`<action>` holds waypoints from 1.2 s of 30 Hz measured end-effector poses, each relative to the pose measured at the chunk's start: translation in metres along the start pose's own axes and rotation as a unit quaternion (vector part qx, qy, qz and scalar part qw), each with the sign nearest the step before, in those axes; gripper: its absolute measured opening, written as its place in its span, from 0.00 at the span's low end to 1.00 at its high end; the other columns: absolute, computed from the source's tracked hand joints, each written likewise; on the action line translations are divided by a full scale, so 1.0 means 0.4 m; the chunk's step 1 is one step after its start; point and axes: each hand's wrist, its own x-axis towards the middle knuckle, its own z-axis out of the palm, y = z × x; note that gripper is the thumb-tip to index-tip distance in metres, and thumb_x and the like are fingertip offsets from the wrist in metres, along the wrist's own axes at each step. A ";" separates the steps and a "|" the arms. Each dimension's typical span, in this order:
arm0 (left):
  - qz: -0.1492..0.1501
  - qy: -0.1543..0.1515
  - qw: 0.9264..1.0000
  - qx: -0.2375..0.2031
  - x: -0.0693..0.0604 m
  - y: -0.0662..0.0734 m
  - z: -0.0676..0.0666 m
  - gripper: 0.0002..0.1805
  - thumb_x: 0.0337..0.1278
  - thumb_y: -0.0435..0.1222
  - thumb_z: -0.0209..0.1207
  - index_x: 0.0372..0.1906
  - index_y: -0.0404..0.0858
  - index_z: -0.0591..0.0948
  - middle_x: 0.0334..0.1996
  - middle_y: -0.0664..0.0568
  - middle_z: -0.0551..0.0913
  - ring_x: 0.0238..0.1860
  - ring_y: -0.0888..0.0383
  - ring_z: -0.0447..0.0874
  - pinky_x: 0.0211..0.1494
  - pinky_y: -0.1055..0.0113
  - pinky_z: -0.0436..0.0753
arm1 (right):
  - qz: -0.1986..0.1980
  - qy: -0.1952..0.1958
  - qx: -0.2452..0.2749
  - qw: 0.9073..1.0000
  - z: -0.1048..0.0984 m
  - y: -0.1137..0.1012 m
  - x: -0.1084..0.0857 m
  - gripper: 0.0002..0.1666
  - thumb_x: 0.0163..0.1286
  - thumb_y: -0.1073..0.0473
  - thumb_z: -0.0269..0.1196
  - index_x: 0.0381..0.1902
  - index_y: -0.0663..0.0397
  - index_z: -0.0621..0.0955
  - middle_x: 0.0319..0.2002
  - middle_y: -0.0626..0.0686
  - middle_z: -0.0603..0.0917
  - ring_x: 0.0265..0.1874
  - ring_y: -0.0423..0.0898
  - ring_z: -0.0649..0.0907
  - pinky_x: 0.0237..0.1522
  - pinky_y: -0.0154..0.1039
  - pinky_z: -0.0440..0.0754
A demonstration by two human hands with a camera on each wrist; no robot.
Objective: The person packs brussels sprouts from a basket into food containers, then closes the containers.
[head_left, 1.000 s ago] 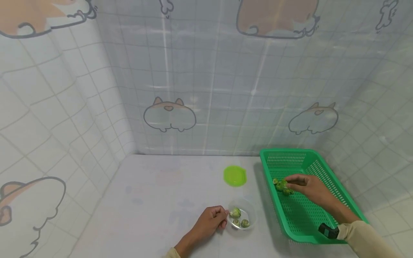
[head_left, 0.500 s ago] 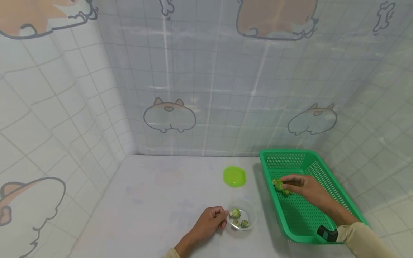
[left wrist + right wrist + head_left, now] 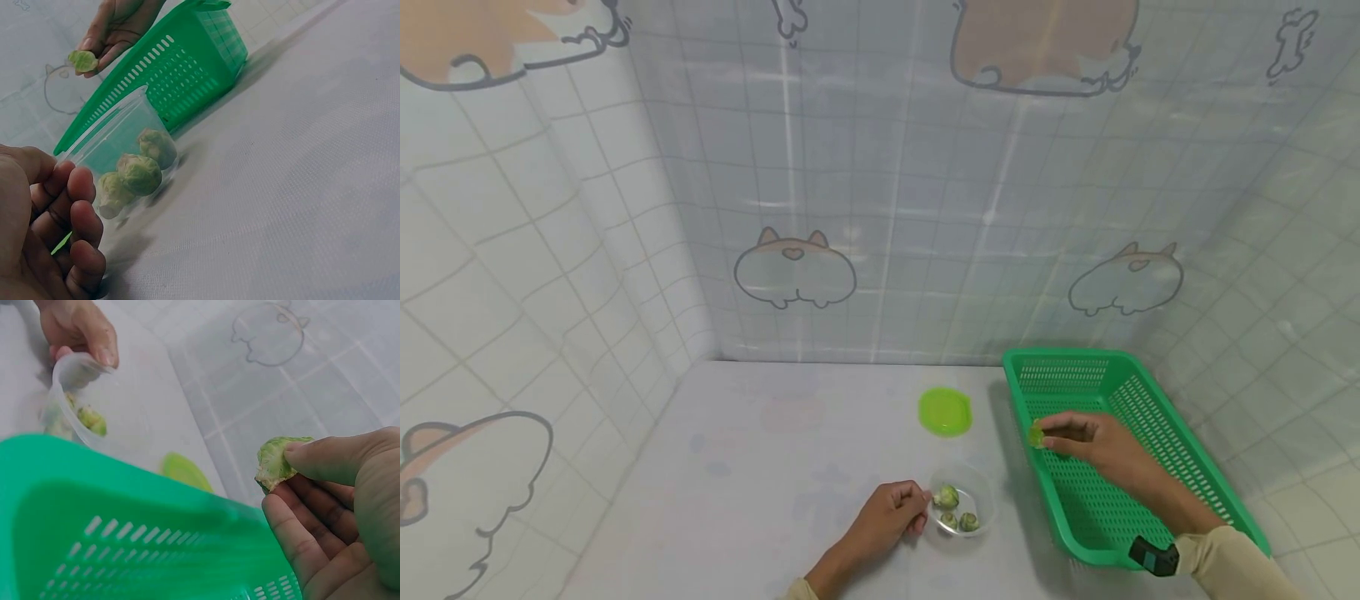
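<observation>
My left hand [image 3: 889, 518] pinches the rim of a clear round plastic tub [image 3: 115, 139] that stands on the table. Three Brussels sprouts [image 3: 139, 175] lie in the tub, visible through its wall. Over the left side of a green basket [image 3: 1150, 492], my right hand [image 3: 1105, 450] holds another Brussels sprout [image 3: 275, 462] between thumb and fingertips. It is up near the basket's left rim in the head view. Beneath the right hand a bit of another sprout shows, the rest hidden by the fingers.
A lime-green lid [image 3: 945, 412] lies flat on the white table [image 3: 760, 483], behind the tub. Tile-patterned sheeting [image 3: 925, 208] with dog drawings closes off the back and both sides. The basket's perforated wall stands between the tub and the right hand.
My right hand has picked out a sprout in the basket and moved it slightly left and up, toward the left rim. The left hand and the tub stay in place.
</observation>
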 end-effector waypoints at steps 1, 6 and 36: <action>0.000 0.001 1.000 0.000 0.000 0.000 0.000 0.20 0.75 0.43 0.56 0.28 0.34 0.79 0.20 0.55 0.80 0.21 0.64 0.71 0.25 0.75 0.69 | -0.006 -0.003 0.002 1.000 0.005 -0.001 0.000 0.23 0.72 0.52 0.66 0.60 0.59 0.80 0.54 0.59 0.85 0.50 0.45 0.86 0.50 0.46 0.83; 0.001 -0.001 1.000 -0.002 0.000 0.002 0.000 0.20 0.74 0.43 0.56 0.27 0.33 0.78 0.20 0.55 0.80 0.21 0.64 0.71 0.25 0.75 0.69 | -0.018 -0.008 -0.005 1.000 0.030 -0.007 0.002 0.23 0.72 0.52 0.66 0.59 0.57 0.81 0.53 0.58 0.85 0.49 0.42 0.86 0.50 0.43 0.83; 0.011 -0.010 1.000 -0.013 0.001 0.001 -0.001 0.21 0.74 0.44 0.56 0.28 0.32 0.79 0.20 0.54 0.79 0.22 0.65 0.72 0.26 0.75 0.70 | -0.042 -0.072 -0.010 0.996 0.146 -0.029 0.033 0.18 0.71 0.56 0.67 0.55 0.56 0.83 0.54 0.58 0.84 0.52 0.49 0.84 0.47 0.38 0.83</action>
